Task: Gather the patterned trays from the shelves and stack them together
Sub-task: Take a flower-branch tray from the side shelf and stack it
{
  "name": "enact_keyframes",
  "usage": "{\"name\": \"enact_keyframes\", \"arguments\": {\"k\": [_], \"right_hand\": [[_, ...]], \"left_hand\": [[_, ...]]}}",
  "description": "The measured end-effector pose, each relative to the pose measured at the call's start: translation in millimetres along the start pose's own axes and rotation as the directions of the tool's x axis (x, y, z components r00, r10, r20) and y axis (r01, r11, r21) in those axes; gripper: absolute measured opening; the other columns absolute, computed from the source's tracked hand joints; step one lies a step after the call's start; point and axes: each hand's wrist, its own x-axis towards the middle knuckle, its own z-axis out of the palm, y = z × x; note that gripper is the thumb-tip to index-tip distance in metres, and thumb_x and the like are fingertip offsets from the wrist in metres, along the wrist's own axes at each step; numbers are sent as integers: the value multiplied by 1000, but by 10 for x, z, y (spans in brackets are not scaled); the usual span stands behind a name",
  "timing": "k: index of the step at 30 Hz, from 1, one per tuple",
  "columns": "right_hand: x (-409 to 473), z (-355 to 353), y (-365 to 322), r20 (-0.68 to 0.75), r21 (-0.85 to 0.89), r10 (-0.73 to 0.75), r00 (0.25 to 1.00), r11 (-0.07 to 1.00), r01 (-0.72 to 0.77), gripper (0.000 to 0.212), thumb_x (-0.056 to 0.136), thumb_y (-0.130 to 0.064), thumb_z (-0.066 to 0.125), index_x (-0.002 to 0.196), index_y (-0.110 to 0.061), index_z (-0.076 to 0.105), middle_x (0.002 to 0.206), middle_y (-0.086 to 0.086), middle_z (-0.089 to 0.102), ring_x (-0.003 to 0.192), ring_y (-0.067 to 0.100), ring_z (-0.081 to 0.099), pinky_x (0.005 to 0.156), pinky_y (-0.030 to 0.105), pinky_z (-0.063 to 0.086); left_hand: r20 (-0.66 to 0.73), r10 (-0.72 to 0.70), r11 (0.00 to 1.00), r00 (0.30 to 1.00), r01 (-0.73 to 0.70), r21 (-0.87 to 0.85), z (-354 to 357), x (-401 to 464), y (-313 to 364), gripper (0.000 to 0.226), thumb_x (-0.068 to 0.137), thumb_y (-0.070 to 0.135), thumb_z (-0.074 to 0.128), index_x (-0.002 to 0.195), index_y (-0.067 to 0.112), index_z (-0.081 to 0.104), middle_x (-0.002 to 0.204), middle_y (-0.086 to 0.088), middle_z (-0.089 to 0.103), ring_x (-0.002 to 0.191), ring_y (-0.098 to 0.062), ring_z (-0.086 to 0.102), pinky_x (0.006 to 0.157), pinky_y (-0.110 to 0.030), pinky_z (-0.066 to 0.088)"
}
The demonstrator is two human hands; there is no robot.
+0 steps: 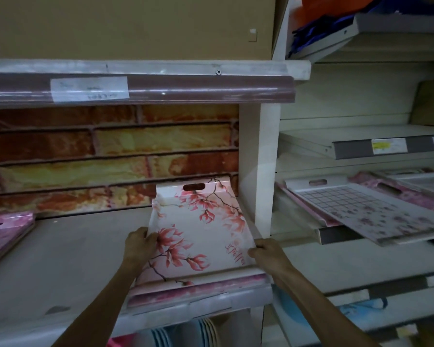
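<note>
Both our hands have a closed grip on one tray: our left hand pinches the left rim, thumb on top, and our right hand clamps the right rim, fingers curled over the edge. Between the two grips spans the magnolia tray, white with pink blossoms on dark branches and some pink script near the right grip. Its far end, with an oval handle slot, is tilted up against the brick-patterned back panel beyond our hands. Its near end rests on a second pink-patterned tray just under our wrists, and that one lies flat at the front edge of the grey shelf we are reaching into.

Well to the left of the left grip, at the far end of the same shelf, lies a pink tray, partly cut off by the frame. Just right of the right grip stands a white upright post dividing the shelving. Past it, well to the right, a checked tray with small flowers sits askew on top of more pink trays, its near corner overhanging the shelf lip; this side is blurred. Above our hands runs a shelf rail with a paper label, the writing unreadable.
</note>
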Motion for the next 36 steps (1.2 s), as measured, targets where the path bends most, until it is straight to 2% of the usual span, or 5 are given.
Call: {"name": "enact_keyframes", "arguments": {"k": [17, 22, 25, 29, 36], "right_hand": [[123, 141, 206, -82, -49, -4, 997, 999, 0, 24, 86, -3, 46, 87, 5, 68, 78, 12, 67, 67, 17, 58, 57, 21, 45], [-7, -85, 38, -104, 67, -83, 991, 994, 91, 24, 93, -13, 52, 77, -18, 69, 78, -7, 65, 74, 9, 61, 57, 9, 45], [-173, -320, -63, -165, 179, -176, 970, 962, 205, 20, 94, -10, 56, 84, -24, 68, 79, -10, 65, 73, 3, 58, 67, 14, 45], [-396, -707, -140, -289, 194, -313, 905, 907, 375, 19, 94, -10, 58, 88, -20, 72, 63, -17, 64, 59, -3, 55, 64, 13, 44], [-674, -1597, -169, -444, 116, -409, 798, 856, 504, 15, 94, -8, 57, 91, -6, 72, 58, -14, 60, 58, 4, 53, 60, 18, 44]], "left_hand": [[19, -1, 986, 1000, -2, 165, 77, -12, -250, 21, 90, 13, 54, 91, 0, 71, 91, -21, 72, 81, -35, 63, 72, -32, 43], [91, 1, 974, 996, -22, 227, 3, 11, -163, 31, 90, 20, 58, 116, 3, 63, 111, -22, 67, 98, -38, 62, 85, -39, 48], [-8, 156, 981, 988, -154, 114, -29, -99, 70, 31, 90, 15, 62, 118, 2, 64, 114, -25, 66, 98, -41, 63, 87, -42, 49], [-56, 306, 926, 950, -311, -215, 45, -468, 636, 19, 93, 12, 60, 110, 9, 67, 104, -6, 65, 80, -9, 64, 62, -3, 46], [119, 363, 812, 924, -252, -526, 524, -1022, 1503, 17, 95, 15, 55, 106, 18, 67, 100, -2, 70, 88, -11, 66, 75, -19, 46]]}}
